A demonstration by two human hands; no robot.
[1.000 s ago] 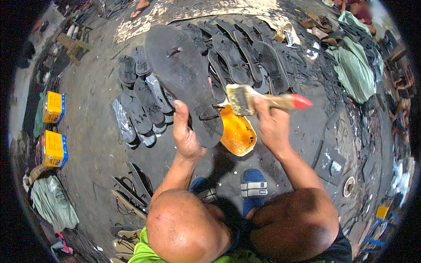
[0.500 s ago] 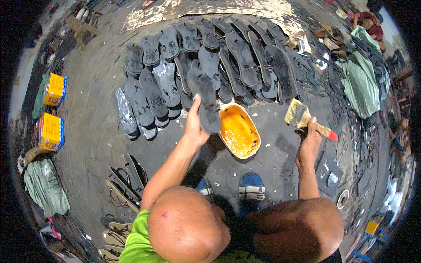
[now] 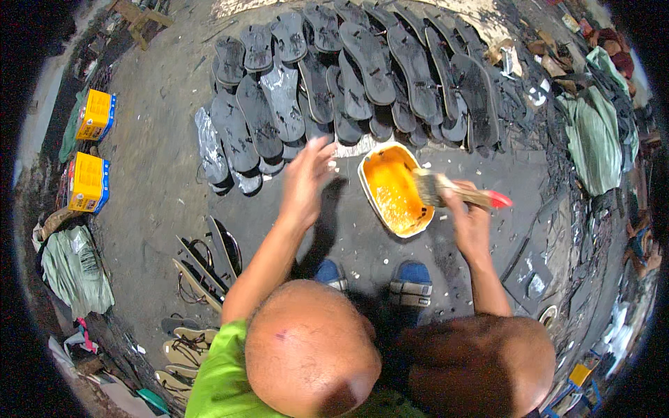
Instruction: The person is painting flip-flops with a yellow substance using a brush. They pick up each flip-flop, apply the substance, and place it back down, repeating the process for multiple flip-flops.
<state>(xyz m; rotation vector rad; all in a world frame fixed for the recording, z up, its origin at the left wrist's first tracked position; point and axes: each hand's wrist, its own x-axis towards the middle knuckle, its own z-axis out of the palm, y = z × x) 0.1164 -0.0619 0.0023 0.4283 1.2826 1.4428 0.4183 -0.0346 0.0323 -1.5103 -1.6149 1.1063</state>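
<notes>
My left hand (image 3: 306, 182) is empty, its fingers spread, just in front of the nearest row of dark sandal soles (image 3: 259, 117). The soles lie overlapping in several rows on the ground, and some have thong straps or knots showing. In my right hand (image 3: 468, 221) is a wide paintbrush (image 3: 468, 195) with a red-tipped handle. Its blurred bristles are at the right rim of a white-edged oval tub (image 3: 371, 191), which holds orange-yellow, glue-like stuff. The tub stands between my hands, in front of the soles.
Several strapped sandals (image 3: 201, 268) lie at the lower left. Two yellow-and-blue boxes (image 3: 88, 182) stand at the far left, near a pale green sack (image 3: 75, 272). Another green sack (image 3: 591, 143) and dark scraps lie on the right. My feet in blue footwear (image 3: 411, 282) are below the tub.
My left hand has let go of the sole it held, and its fingers have opened. My right hand has brought the brush leftward to the tub. The whole view has shifted slightly.
</notes>
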